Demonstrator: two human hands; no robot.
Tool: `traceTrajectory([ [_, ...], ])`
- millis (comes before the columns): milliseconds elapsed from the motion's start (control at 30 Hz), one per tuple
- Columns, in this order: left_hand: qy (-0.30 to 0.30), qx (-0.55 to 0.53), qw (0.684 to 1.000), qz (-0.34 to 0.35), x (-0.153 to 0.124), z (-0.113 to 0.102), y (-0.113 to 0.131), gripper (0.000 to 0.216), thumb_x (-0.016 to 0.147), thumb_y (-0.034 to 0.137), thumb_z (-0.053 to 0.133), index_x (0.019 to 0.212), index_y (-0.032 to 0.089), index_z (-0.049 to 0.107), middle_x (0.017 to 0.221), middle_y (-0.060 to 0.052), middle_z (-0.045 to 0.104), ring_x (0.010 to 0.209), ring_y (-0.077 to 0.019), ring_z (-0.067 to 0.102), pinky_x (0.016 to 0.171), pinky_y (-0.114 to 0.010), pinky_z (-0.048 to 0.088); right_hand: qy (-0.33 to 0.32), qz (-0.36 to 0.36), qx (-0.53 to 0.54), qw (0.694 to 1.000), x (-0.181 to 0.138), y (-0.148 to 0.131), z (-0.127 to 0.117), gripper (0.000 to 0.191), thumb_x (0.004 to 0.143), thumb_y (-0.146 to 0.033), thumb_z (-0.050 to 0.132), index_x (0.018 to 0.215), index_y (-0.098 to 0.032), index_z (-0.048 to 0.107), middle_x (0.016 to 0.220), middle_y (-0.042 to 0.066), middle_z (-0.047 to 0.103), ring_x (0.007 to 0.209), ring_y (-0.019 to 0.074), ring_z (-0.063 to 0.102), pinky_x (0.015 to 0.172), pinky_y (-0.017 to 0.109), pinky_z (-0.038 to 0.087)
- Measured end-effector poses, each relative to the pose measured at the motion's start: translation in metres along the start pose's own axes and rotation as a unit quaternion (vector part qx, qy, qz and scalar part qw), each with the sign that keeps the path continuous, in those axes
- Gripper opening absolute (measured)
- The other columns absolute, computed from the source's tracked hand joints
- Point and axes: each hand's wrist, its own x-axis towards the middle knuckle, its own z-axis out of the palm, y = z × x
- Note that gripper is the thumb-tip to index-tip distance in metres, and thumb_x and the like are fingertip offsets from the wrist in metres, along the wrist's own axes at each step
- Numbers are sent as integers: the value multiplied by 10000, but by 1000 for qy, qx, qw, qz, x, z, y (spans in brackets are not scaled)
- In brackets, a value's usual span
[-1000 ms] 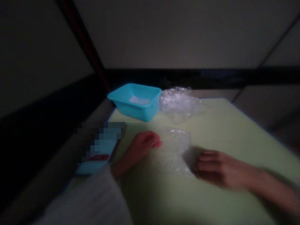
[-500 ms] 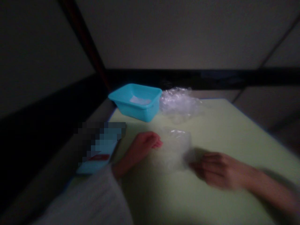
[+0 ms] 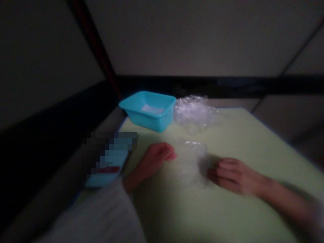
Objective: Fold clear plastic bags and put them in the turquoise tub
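Note:
A clear plastic bag (image 3: 189, 165) lies flat on the pale green table (image 3: 217, 219) between my hands. My left hand (image 3: 162, 152) is closed, its curled fingers at the bag's upper left side. Whether a fold of plastic is inside them is hidden. At the right edge of the bag is my right hand (image 3: 227, 175), back upward. Its fingers are bent and close together, with the fingertips against or just beside the plastic; blur hides what they pinch, if anything.
Behind the bag stands a turquoise plastic basin (image 3: 144, 119) with something whitish inside. A crumpled heap of clear plastic (image 3: 193, 109) sits to its right. On the left table edge lies a light blue flat object (image 3: 101, 180) with a red patch, partly pixelated.
My right hand has shifted slightly up, away from me, along the bag's right edge. My left hand stays in place. The whole view has moved a little.

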Motion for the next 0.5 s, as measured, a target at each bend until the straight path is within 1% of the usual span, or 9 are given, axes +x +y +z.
traceTrajectory([
  [167,-9,0,1000,2,0,0,1,221,748,369,526,710,162,592,725,-65,695,695,-193,670,669,-319,530,5,28,-2,1000,-3,8,7,217,948,-137,407,954,-105,622,987,101,669,871,191,580,687,326,477],
  [233,-6,-6,1000,4,0,-1,2,221,753,367,516,710,163,591,716,-60,693,682,-187,669,662,-313,528,4,36,1,999,-3,10,8,208,946,-141,419,985,-98,619,997,105,673,889,192,591,696,330,496],
  [333,19,-4,1000,8,1,-1,4,199,753,340,506,704,165,586,690,-46,689,636,-164,656,628,-283,511,0,37,10,999,-3,12,7,222,950,-144,409,1016,-82,612,993,111,681,897,200,608,702,345,522],
  [500,47,23,999,-11,1,-3,6,186,751,320,486,709,161,571,663,-37,680,587,-151,641,514,-230,445,-2,41,24,999,-4,12,8,255,964,-153,370,1025,-87,609,997,115,688,922,200,627,726,355,544],
])
